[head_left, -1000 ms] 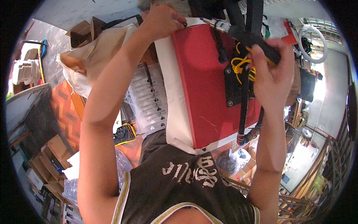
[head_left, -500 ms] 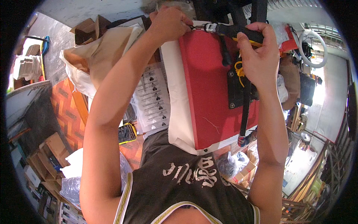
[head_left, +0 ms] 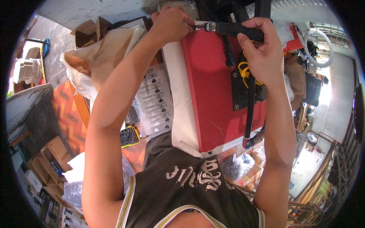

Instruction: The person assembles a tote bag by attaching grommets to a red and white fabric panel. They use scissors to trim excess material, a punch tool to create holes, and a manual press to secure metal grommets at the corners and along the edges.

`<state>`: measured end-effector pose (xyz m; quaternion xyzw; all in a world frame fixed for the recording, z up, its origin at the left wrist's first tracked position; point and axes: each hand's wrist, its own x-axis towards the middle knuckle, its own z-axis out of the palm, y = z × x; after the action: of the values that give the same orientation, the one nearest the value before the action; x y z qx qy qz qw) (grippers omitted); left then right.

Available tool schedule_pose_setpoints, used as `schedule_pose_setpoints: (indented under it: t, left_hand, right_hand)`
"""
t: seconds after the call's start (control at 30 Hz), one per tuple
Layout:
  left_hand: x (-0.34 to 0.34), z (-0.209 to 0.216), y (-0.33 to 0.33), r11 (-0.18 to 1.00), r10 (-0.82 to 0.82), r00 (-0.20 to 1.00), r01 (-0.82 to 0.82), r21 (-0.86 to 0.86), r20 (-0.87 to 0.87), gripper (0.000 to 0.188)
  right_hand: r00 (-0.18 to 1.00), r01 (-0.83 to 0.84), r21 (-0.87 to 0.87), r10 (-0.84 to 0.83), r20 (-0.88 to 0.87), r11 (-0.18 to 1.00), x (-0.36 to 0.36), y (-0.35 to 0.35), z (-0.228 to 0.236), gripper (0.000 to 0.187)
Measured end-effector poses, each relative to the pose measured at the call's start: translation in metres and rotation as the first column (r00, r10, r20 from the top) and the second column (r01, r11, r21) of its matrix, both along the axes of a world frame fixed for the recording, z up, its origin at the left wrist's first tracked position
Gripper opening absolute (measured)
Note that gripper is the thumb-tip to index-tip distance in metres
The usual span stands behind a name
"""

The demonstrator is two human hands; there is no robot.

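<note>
My right hand (head_left: 263, 53) grips the black handle of a screwdriver (head_left: 237, 31), which lies nearly level with its metal shank toward the left. Against the shank's tip, my left hand (head_left: 173, 23) is closed in a pinch; whatever small part its fingertips hold is hidden. Both hands work over the far edge of a red padded panel (head_left: 213, 91) with white cloth (head_left: 179, 87) along its left side. Under my right hand, a black plate (head_left: 238, 91) with bolts sits on the panel, beside a yellow cord (head_left: 243, 70) and a black strap (head_left: 249, 110).
Left of the panel lie a printed plastic sheet (head_left: 156, 100), a large paper bag (head_left: 102, 57) and an open cardboard box (head_left: 90, 32). A black and yellow bit case (head_left: 130, 136) is below them. Black metal framework (head_left: 262, 9) stands beyond the panel; a white ring (head_left: 327, 49) is at right.
The screwdriver handle has turned, so its yellow stripe no longer shows, and it has shifted slightly left. My right fingers have changed their hold; my left hand stays nearly still.
</note>
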<state>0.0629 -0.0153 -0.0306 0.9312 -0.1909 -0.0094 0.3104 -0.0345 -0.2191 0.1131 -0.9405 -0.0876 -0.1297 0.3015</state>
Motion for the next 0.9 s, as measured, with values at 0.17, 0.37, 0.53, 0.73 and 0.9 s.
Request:
schedule_pose_setpoints:
  t: [0.17,0.37,0.53,0.73,0.9]
  left_hand:
    - [-0.002,0.002,0.0,0.997,0.02,0.999,-0.022,0.075,0.03,0.025]
    - [-0.001,0.002,0.0,0.996,0.015,1.0,-0.017,0.089,0.024,0.024]
    - [-0.002,0.002,0.0,0.998,0.025,1.0,-0.026,0.06,0.012,0.024]
    - [-0.003,0.004,-0.001,0.998,0.023,0.999,-0.025,0.057,0.024,0.024]
    - [-0.002,0.001,-0.001,0.998,0.018,1.0,-0.019,0.064,0.004,0.025]
  right_hand:
    - [0.948,-0.3,-0.111,0.309,0.07,0.947,0.01,-0.002,0.01,0.023]
    - [0.964,-0.265,-0.108,0.267,0.006,0.958,0.006,0.003,0.018,0.024]
    - [0.961,-0.271,-0.136,0.275,0.008,0.953,0.009,0.0,0.019,0.026]
    - [0.962,-0.263,-0.14,0.27,0.033,0.954,0.009,0.001,0.019,0.027]
    - [0.963,-0.268,-0.113,0.27,0.006,0.957,0.01,-0.001,0.017,0.026]
